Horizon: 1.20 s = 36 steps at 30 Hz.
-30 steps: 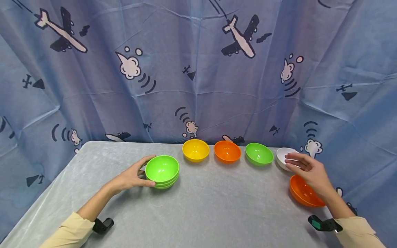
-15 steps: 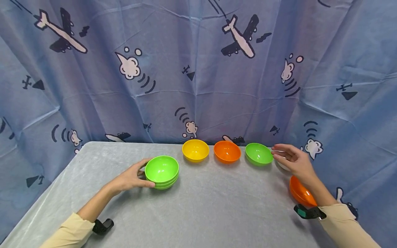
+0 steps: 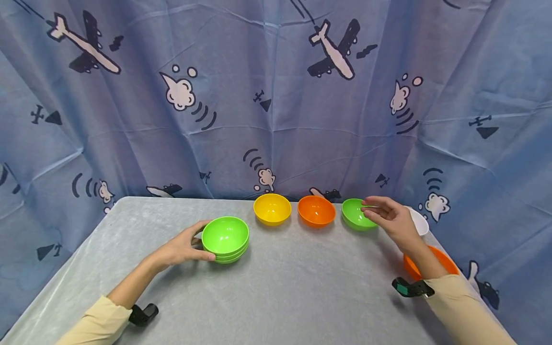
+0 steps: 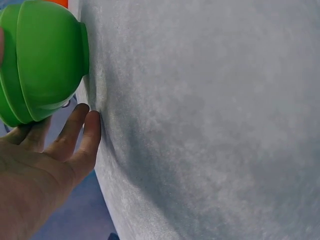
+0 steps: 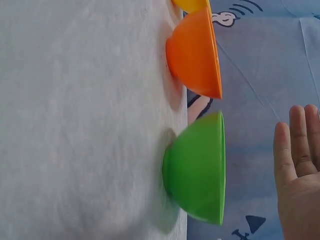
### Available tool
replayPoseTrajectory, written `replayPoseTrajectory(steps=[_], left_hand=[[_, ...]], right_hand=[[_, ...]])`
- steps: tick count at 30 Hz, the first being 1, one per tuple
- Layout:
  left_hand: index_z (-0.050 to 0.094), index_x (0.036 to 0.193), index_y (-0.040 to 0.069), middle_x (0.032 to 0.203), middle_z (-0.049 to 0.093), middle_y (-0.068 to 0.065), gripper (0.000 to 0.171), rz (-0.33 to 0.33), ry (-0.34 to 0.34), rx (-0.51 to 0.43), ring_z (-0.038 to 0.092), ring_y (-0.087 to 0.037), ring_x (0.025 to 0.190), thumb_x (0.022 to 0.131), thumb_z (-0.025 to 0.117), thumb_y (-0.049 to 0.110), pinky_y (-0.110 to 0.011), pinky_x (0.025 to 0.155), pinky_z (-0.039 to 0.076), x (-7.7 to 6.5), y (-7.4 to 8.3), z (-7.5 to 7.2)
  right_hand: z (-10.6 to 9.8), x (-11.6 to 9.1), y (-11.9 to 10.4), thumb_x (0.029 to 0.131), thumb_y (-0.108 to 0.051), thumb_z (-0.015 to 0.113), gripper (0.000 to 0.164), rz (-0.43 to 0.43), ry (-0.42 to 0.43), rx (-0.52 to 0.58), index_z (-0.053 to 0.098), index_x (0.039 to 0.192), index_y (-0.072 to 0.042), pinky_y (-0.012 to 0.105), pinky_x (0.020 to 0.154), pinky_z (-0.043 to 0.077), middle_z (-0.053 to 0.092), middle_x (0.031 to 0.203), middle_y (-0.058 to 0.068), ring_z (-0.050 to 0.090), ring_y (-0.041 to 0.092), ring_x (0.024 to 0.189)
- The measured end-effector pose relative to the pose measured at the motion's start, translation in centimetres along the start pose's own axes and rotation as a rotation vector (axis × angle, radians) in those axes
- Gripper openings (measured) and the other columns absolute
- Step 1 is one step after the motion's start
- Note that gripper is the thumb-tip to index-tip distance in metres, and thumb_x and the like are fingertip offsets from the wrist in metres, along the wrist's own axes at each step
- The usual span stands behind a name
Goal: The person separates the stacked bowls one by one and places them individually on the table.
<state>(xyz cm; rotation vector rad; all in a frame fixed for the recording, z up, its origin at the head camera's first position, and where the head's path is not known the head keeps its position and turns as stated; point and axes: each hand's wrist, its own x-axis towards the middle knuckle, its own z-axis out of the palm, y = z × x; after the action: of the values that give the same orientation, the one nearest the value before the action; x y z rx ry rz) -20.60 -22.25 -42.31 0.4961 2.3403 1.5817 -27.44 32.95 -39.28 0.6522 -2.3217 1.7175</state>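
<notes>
My left hand (image 3: 184, 247) holds the left side of a stack of green bowls (image 3: 225, 235). Its thumb lies along the near side and the other fingers reach round the far side. In the left wrist view the stack (image 4: 47, 60) rests on the cloth, with two fingers of the left hand (image 4: 47, 165) stretched out beside its base. My right hand (image 3: 390, 223) hovers over the right edge of a single green bowl (image 3: 355, 215), holding nothing. The right wrist view has this green bowl (image 5: 197, 167) apart from the right hand's straight fingers (image 5: 300, 142).
Along the table's back edge stand a yellow bowl (image 3: 272, 209) and an orange bowl (image 3: 316, 212). A white bowl (image 3: 419, 223) and another orange bowl (image 3: 444, 261) are partly behind the right arm. The grey cloth-covered table (image 3: 293, 292) ends at a blue patterned curtain (image 3: 276, 96).
My right hand has moved left from the white bowl to the single green bowl, uncovering part of the white one. The left hand and its stack have stayed put.
</notes>
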Motion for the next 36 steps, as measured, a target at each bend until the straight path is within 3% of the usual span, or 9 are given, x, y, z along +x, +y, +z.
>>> replayPoseTrajectory(steps=[9,17,25,30,36], left_hand=[[0.028,0.156,0.000,0.152,0.034,-0.027,0.095,0.003,0.001,-0.008,0.045,-0.051,0.131,0.084,0.087,0.016,-0.050,0.094,0.051,0.0,-0.2,-0.1],[0.029,0.156,-0.001,0.151,0.035,-0.027,0.094,0.005,0.003,-0.021,0.045,-0.052,0.131,0.083,0.087,0.015,-0.049,0.094,0.051,0.0,-0.2,-0.1],[0.029,0.156,-0.002,0.151,0.035,-0.027,0.094,-0.003,0.010,-0.009,0.045,-0.051,0.131,0.084,0.087,0.015,-0.051,0.095,0.050,0.0,-0.1,0.0],[0.029,0.156,-0.002,0.151,0.035,-0.027,0.094,-0.004,0.008,-0.005,0.045,-0.051,0.131,0.084,0.087,0.016,-0.051,0.096,0.050,0.1,-0.1,0.0],[0.028,0.156,-0.003,0.150,0.036,-0.028,0.095,0.006,0.004,-0.015,0.046,-0.051,0.130,0.083,0.087,0.015,-0.049,0.093,0.051,0.0,-0.1,0.0]], right_hand=[[1.8,0.7,-0.3,0.098,-0.001,0.067,0.039,-0.001,-0.052,0.026,0.055,0.134,0.010,0.023,0.089,0.052,0.061,0.127,0.025,0.066,0.014,0.108],[3.6,1.5,-0.3,0.098,0.000,0.066,0.037,-0.021,-0.072,0.080,0.056,0.133,0.009,0.026,0.090,0.052,0.061,0.126,0.027,0.066,0.018,0.108],[5.8,2.3,-0.5,0.098,0.002,0.066,0.033,-0.055,-0.096,0.120,0.061,0.131,0.005,0.030,0.090,0.054,0.063,0.125,0.024,0.064,0.035,0.111],[6.9,2.6,-0.7,0.098,0.002,0.066,0.033,-0.057,-0.092,0.143,0.061,0.130,0.006,0.029,0.090,0.053,0.063,0.126,0.025,0.065,0.028,0.110],[8.3,3.3,-0.7,0.096,0.007,0.065,0.036,-0.096,-0.118,0.216,0.056,0.130,0.015,0.031,0.092,0.052,0.055,0.128,0.038,0.065,0.023,0.110]])
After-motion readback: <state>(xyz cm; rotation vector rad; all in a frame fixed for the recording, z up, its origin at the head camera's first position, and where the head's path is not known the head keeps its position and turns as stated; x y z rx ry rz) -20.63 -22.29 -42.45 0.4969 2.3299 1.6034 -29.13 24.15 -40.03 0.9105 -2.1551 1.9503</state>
